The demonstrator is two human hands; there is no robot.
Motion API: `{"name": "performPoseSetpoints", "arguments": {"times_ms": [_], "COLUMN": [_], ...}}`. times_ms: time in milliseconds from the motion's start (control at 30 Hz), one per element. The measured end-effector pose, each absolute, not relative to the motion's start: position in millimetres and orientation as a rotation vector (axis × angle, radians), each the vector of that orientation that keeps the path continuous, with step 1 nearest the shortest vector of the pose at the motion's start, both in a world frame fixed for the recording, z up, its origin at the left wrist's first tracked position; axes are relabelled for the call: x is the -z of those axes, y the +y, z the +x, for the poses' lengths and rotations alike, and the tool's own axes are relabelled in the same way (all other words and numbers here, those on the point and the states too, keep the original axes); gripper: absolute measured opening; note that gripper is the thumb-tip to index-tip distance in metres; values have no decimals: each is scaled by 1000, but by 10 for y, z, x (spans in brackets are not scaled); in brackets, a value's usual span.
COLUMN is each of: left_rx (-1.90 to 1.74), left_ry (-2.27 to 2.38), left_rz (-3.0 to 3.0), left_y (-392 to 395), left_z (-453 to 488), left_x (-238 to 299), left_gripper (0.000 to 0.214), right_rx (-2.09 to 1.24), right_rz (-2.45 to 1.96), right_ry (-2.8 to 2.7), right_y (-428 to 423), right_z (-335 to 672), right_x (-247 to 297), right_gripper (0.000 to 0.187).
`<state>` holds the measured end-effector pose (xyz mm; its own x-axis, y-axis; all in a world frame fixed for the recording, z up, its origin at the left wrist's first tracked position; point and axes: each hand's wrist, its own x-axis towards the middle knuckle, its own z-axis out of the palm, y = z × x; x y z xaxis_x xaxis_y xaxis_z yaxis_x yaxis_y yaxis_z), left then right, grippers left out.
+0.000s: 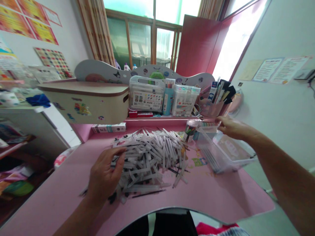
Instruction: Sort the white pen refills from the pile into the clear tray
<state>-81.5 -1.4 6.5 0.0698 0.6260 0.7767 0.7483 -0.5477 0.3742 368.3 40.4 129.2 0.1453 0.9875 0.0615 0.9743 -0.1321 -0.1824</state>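
A large heap of slim whitish pen-like tubes [152, 150], some with dark ends, spreads over the pink desk [197, 196]. Thin black sticks lie among them. My left hand [105, 172] is at the heap's left side, thumb and fingers apart; I see nothing held in it. At the right stands a clear plastic box [227, 165], with a few slim tubes visible at its left side. My right hand [230, 127] reaches to the box's back rim, its fingers closed there on the edge. Blur hides the exact contact.
Behind the heap are a clear jar of pencils [190, 130] and a long white carton [109, 127]. The shelf above carries a lidded beige bin [98, 106], a marker case [147, 95], a blue pencil tube [168, 101], a clear marker box [185, 101] and a pink pen holder [211, 107].
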Motion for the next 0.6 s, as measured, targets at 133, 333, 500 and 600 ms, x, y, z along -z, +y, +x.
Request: {"name": "performPoseSetpoints", "arguments": {"times_ms": [133, 333, 500, 600], "left_rx": [1505, 1500, 1513, 1514], "left_ry": [-1439, -1469, -1492, -1485], "left_rz": [-2204, -2216, -2247, -2259], "left_y": [-28, -35, -38, -40], "left_z": [-796, -770, -751, -742], "left_x": [-68, -63, -62, -65], "left_gripper": [14, 15, 17, 18], "right_rx": [-5, -285, -442, -482], "right_rz": [-1857, -1638, -1596, -1456], "right_ry": [-2121, -2598, -2734, -2731], "right_y": [72, -5, 26, -51], "right_z": [3121, 2482, 2521, 2539], "right_x": [-1407, -750, -430, -356], "right_gripper": [21, 20, 25, 24]}}
